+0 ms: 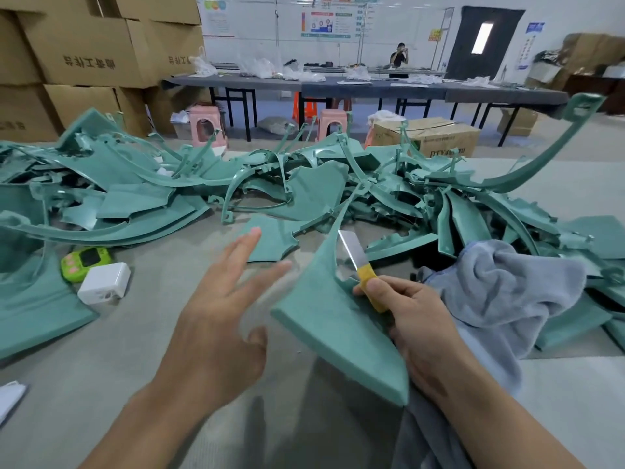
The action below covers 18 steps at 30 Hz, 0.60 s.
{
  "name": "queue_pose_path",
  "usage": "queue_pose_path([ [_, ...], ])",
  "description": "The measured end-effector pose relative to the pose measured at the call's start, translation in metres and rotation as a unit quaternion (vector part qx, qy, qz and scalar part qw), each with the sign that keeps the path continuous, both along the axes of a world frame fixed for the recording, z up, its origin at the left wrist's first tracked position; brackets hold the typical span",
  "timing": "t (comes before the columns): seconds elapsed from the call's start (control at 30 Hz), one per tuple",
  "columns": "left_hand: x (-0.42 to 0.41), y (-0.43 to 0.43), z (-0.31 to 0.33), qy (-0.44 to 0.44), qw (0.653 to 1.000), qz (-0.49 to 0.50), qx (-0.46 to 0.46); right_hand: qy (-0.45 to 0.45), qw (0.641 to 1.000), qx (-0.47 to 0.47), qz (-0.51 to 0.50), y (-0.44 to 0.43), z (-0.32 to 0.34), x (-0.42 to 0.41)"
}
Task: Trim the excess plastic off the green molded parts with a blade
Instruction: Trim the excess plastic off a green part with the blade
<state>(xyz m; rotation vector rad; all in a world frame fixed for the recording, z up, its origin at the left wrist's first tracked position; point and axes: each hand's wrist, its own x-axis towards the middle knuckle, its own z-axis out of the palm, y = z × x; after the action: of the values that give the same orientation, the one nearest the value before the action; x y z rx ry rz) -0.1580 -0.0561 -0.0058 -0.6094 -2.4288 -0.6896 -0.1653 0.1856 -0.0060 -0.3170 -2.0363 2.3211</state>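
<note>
**At the near edge: blade ready, panel between the hands**

Closest in, over the grey work surface (135,350), the left hand (216,319) hovers with its fingers spread and straight, holding nothing. It is blurred and sits just beside the green curved triangular plastic panel (331,316), probably about to steady it. The panel stands tilted on edge, its right rim against the right hand (412,319). That hand's thumb and fingers are curled round the yellow-handled utility knife (368,279), the bare steel blade pointing up and away from the body along the panel's notched edge, which looks like the place where flash would be shaved. Whether the lower fingers also pinch the panel I cannot tell.

A crumpled grey towel (500,286) lies just right of the wrist, perhaps for wiping. To the left lie a small green timer (86,260) and a white plastic charger block (103,282), touching each other.

Beyond, a loose heap of green moulded parts (304,184) spreads across the surface, within reach.

Farther back, a taped brown carton (436,137) sits near pink plastic stools (204,125), and stacked cardboard boxes (84,52) rise at left; all are closed, their contents hidden. Clear plastic bags (260,67) sit on the long dark table (372,86); what fills them is too small to tell.
</note>
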Motion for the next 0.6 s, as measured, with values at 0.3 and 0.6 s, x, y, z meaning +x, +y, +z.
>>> queue_pose_path([
  [0.3, 0.018, 0.039, 0.000, 0.167, 0.970, -0.136, -0.116, 0.078, 0.995, -0.048, -0.028, -0.001, 0.000, 0.000],
  [0.6, -0.010, 0.017, -0.017, -0.145, 0.984, -0.014, 0.102, 0.160, 0.983, 0.085, -0.007, 0.009, 0.001, -0.001],
])
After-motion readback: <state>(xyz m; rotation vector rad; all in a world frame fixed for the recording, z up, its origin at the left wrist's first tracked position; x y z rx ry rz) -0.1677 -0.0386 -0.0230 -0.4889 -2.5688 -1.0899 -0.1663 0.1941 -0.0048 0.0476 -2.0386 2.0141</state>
